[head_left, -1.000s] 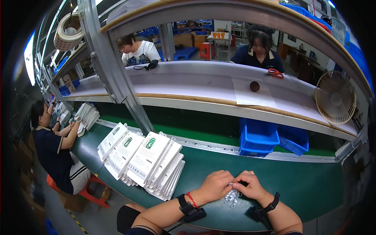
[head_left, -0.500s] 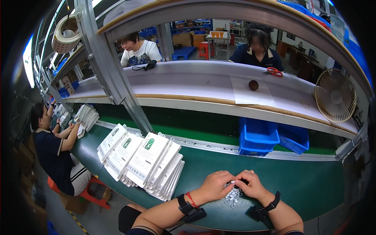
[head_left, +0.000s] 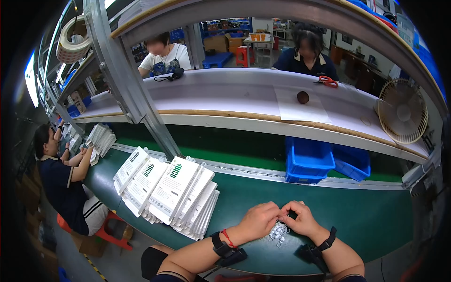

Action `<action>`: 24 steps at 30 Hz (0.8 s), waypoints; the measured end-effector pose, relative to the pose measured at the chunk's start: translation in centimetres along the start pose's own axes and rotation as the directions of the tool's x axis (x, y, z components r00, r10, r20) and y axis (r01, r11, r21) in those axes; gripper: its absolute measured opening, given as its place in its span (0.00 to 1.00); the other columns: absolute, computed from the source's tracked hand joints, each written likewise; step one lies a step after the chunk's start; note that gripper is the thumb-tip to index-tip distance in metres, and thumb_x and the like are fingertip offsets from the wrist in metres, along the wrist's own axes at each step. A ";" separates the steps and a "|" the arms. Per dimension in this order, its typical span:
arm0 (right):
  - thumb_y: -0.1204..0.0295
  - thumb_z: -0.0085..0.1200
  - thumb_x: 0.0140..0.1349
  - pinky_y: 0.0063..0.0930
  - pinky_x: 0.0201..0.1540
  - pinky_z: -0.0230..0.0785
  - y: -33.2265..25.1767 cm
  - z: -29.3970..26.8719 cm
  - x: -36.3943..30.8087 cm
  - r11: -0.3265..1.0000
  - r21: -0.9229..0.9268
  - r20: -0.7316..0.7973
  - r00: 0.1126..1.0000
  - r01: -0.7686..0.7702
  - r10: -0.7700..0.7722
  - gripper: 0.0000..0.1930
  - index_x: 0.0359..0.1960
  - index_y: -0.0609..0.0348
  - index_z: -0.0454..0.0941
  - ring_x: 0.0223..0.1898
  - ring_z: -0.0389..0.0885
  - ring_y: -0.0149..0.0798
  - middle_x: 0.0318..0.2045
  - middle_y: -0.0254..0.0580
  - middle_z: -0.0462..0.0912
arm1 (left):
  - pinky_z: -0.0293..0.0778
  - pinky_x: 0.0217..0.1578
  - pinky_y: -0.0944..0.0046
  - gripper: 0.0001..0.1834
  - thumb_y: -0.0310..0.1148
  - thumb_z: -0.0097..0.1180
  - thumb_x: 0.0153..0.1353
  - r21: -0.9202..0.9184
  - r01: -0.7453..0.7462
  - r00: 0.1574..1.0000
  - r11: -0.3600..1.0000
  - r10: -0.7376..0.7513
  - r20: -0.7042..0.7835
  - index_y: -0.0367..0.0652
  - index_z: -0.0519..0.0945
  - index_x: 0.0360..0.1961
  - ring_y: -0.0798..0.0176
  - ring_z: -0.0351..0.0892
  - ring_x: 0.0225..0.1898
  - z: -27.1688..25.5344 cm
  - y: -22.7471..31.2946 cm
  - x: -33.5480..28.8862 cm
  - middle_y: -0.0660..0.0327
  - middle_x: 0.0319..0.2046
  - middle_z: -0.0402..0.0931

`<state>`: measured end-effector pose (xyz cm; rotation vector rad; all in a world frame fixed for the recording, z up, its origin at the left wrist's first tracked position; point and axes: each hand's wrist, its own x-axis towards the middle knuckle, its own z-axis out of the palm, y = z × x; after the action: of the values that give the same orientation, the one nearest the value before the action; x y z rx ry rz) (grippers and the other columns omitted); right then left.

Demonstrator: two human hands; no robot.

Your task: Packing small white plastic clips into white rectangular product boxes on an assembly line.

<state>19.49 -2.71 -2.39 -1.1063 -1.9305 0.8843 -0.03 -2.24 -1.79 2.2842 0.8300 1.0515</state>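
Observation:
Above the green tabletop, my left hand (head_left: 259,220) and my right hand (head_left: 303,219) meet fingertip to fingertip, both closed in a pinch. Between them is a small white piece, mostly covered by the fingers, so its exact kind cannot be made out. Just below the fingertips lies a little heap of small white looped pieces (head_left: 279,233) on the table. To the left of my left hand, flat white printed packages (head_left: 171,188) lean in overlapping rows, with white loops at their upper edges.
Blue plastic bins (head_left: 310,157) stand beyond my hands, under a raised white shelf (head_left: 211,96). The shelf bears red-handled scissors (head_left: 327,82), a dark round object (head_left: 303,97) and a fan (head_left: 403,111). A metal post (head_left: 127,89) rises behind the packages. A co-worker (head_left: 61,174) sits at left; two people sit opposite.
My hands stay pinched together, with the fingers shifting slightly; the white piece shows less between them. The whole view has shifted a little. The co-worker opposite at left has moved an arm.

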 end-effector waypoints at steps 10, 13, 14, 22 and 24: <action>0.65 0.63 0.53 0.28 0.41 0.57 0.0 -0.2 0.2 0.998 -0.044 0.013 0.999 0.050 -0.049 0.07 0.29 0.52 0.80 0.30 0.75 0.32 0.25 0.29 0.80 | 0.72 0.33 0.59 0.07 0.22 0.57 0.49 0.041 0.000 1.000 0.999 0.001 -0.023 0.40 0.78 0.31 0.54 0.76 0.32 -0.2 0.2 0.3 0.58 0.30 0.75; 0.65 0.63 0.53 0.29 0.40 0.58 0.3 -0.1 0.2 0.995 -0.073 0.012 0.997 0.074 -0.073 0.07 0.29 0.52 0.80 0.29 0.75 0.32 0.25 0.29 0.80 | 0.73 0.33 0.59 0.06 0.22 0.57 0.49 0.038 -0.002 1.000 0.999 0.003 -0.026 0.40 0.79 0.31 0.53 0.76 0.32 -0.3 0.3 0.4 0.58 0.30 0.75; 0.65 0.63 0.53 0.29 0.40 0.58 0.4 -0.1 0.1 0.994 -0.080 0.014 0.997 0.076 -0.075 0.07 0.29 0.53 0.80 0.29 0.75 0.33 0.25 0.29 0.80 | 0.73 0.33 0.59 0.06 0.23 0.57 0.49 0.032 -0.001 1.000 0.999 0.002 -0.026 0.40 0.79 0.31 0.53 0.76 0.32 -0.3 0.3 0.4 0.57 0.30 0.75; 0.66 0.62 0.53 0.29 0.40 0.57 0.0 -0.2 0.1 0.994 -0.071 0.024 0.997 0.078 -0.077 0.07 0.29 0.53 0.79 0.29 0.75 0.33 0.25 0.30 0.80 | 0.72 0.35 0.59 0.07 0.23 0.58 0.49 0.038 0.016 1.000 0.999 -0.016 -0.003 0.40 0.78 0.31 0.53 0.76 0.32 -0.3 0.3 0.3 0.57 0.30 0.75; 0.67 0.62 0.53 0.30 0.40 0.57 0.0 -0.2 0.2 0.996 -0.062 0.038 0.997 0.070 -0.068 0.06 0.30 0.53 0.79 0.29 0.75 0.33 0.24 0.30 0.79 | 0.72 0.35 0.58 0.07 0.23 0.58 0.48 0.045 0.021 1.000 0.999 -0.021 0.001 0.40 0.78 0.31 0.52 0.76 0.32 -0.3 0.1 0.2 0.57 0.30 0.75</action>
<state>19.60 -2.53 -2.26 -1.0602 -2.0263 0.8157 -0.09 -2.11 -1.40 2.3081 0.8831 1.0321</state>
